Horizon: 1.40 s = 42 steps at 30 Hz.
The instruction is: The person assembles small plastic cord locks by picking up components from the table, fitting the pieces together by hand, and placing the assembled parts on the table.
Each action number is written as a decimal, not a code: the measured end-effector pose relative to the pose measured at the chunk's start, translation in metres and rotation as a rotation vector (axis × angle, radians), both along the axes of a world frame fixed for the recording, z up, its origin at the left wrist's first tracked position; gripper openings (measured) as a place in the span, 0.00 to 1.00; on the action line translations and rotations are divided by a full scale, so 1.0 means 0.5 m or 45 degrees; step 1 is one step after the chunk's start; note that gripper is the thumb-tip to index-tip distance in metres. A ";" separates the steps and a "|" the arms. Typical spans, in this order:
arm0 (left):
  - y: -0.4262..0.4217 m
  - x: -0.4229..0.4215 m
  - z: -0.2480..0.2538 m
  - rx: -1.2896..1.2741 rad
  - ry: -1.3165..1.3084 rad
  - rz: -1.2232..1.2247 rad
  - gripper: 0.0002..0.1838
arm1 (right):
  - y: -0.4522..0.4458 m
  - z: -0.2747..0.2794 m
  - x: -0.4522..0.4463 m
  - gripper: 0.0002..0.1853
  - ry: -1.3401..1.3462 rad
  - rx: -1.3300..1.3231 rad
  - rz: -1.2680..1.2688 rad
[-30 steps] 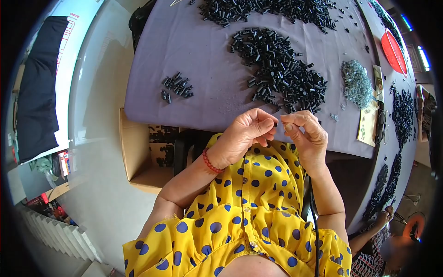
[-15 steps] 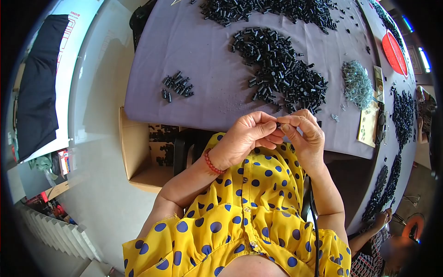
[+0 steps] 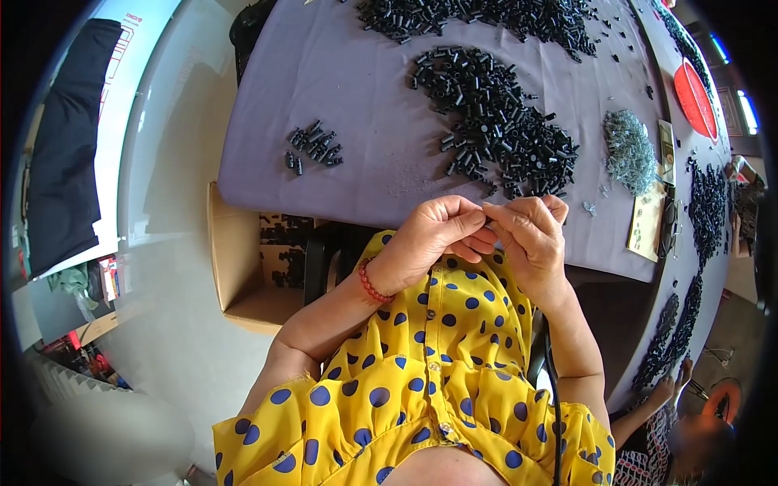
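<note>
My left hand (image 3: 433, 239), with a red bead bracelet at the wrist, is closed in a pinch over my lap, just off the table edge. My right hand (image 3: 531, 243) is pinched against its fingertips. What lies between the fingers is mostly hidden and too small to name. Beyond the hands a large heap of short black cylinders (image 3: 494, 121) lies on the grey-purple cloth. A small group of black cylinders (image 3: 314, 144) lies to the left. At the right is a pile of small clear pieces (image 3: 629, 151).
An open cardboard box (image 3: 235, 267) stands below the table's left edge. A yellow card (image 3: 646, 223) and a red basket (image 3: 695, 99) are on the right. Another person's arm (image 3: 648, 413) shows at lower right. More black pieces (image 3: 486, 16) lie at the back.
My right hand has closed in on my left, and their fingertips now meet. A blurred round shape has appeared at the lower left. The view has shifted slightly.
</note>
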State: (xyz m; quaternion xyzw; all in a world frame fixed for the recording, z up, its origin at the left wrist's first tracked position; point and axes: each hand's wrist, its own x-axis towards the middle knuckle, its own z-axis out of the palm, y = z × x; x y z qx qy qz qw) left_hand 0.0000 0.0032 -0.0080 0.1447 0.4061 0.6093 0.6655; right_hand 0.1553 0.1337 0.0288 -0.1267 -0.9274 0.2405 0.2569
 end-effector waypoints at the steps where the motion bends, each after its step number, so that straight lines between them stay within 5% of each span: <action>1: 0.000 -0.001 -0.001 0.003 -0.004 -0.005 0.13 | 0.000 0.000 0.000 0.15 -0.008 0.004 0.011; 4: -0.001 -0.004 0.003 -0.017 0.001 -0.011 0.13 | 0.002 0.005 0.000 0.16 -0.026 -0.015 0.033; 7: -0.001 -0.005 0.005 -0.059 -0.008 0.003 0.12 | 0.001 0.000 -0.004 0.14 0.002 -0.507 -0.205; 10: -0.001 -0.013 0.003 -0.062 -0.001 0.030 0.12 | 0.022 -0.017 -0.024 0.11 0.073 -0.619 -0.383; 15: -0.004 -0.025 0.004 -0.056 0.028 0.091 0.11 | 0.021 -0.042 -0.051 0.08 -0.144 0.251 -0.328; 25: -0.003 -0.026 0.003 -0.054 0.021 0.093 0.12 | 0.018 -0.049 -0.064 0.08 -0.326 0.426 -0.295; 29: -0.007 -0.030 0.009 -0.043 0.004 0.089 0.11 | 0.030 -0.033 -0.049 0.11 0.013 0.064 -0.221; 33: -0.005 -0.031 0.013 -0.027 -0.097 0.083 0.11 | 0.016 -0.011 -0.019 0.08 0.080 -1.030 -0.235; 42: -0.009 -0.027 0.023 0.000 -0.228 0.045 0.12 | 0.018 -0.014 0.013 0.08 0.253 -1.656 -0.034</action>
